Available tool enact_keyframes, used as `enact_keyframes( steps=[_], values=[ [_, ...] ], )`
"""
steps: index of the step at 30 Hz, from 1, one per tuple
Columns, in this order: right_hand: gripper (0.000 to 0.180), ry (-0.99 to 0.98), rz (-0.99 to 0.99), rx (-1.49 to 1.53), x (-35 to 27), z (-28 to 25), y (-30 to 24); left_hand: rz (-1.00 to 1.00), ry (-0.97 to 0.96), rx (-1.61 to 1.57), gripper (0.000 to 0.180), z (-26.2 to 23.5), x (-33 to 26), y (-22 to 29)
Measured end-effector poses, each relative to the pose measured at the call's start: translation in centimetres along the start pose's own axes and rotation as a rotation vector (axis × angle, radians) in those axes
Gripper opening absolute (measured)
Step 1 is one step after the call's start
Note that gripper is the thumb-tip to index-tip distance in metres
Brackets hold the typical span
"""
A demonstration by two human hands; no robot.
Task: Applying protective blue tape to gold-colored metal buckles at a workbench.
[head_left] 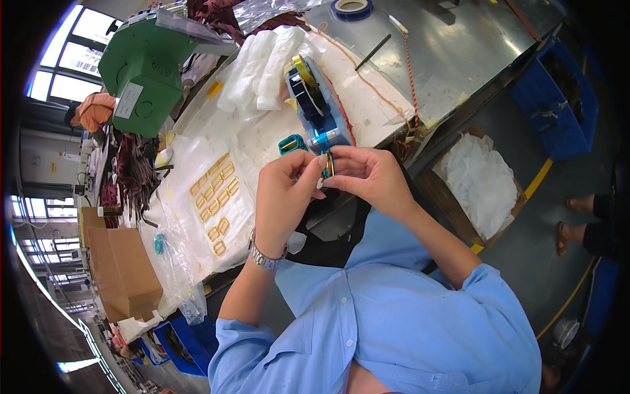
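Two bare hands, one left (pixel 282 190) and one right (pixel 371 180), share one teal-and-gold buckle (pixel 328 165) at a tabletop (pixel 453 59) bearing one more teal piece (pixel 291 144) and over a dozen gold-coloured buckles (pixel 213 194), packed too closely for an exact tally. Also counted: one tape dispenser (pixel 318 102), one separate roll of blue tape (pixel 354 16), one green machine (pixel 147 75), one wristwatch (pixel 266 258), one brown cardboard box (pixel 125 269), at least two blue bins (pixel 571 141), one person in orange (pixel 96 111) and two sandalled feet (pixel 574 233).
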State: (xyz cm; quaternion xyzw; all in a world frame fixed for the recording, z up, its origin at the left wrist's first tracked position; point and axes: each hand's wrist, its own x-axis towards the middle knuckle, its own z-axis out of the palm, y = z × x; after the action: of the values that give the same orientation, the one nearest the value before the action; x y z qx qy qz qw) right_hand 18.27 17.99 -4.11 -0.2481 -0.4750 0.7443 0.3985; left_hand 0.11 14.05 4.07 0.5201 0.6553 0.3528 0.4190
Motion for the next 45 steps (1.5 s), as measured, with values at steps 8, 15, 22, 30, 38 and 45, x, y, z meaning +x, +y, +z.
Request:
enact_keyframes(
  steps=[8,15,22,30,38,45],
  values=[
    [0.053,0.034,-0.106,-0.068,-0.4,0.7,-0.1,0.246,0.253,0.331,0.017,1.7,-1.7,-0.5],
    [0.056,-0.025,-0.077,-0.066,-0.1,0.2,-0.1,0.246,0.179,0.534,0.022,1.2,-0.9,0.1],
    [0.056,-0.078,-0.018,-0.031,0.1,-0.1,-0.5,0.085,0.019,0.349,0.021,0.0,-0.1,1.1],
    [0.050,-0.023,-0.017,-0.014,-0.2,1.3,-0.5,0.173,0.112,0.501,0.021,0.2,-0.7,1.5],
    [0.047,0.132,-0.065,-0.021,-1.3,2.3,0.2,0.057,0.007,0.366,0.023,-0.3,-0.4,1.9],
    [0.046,0.178,-0.041,-0.022,-0.8,1.9,1.5,-0.027,-0.036,0.227,0.025,0.2,0.7,1.0]
  ],
)
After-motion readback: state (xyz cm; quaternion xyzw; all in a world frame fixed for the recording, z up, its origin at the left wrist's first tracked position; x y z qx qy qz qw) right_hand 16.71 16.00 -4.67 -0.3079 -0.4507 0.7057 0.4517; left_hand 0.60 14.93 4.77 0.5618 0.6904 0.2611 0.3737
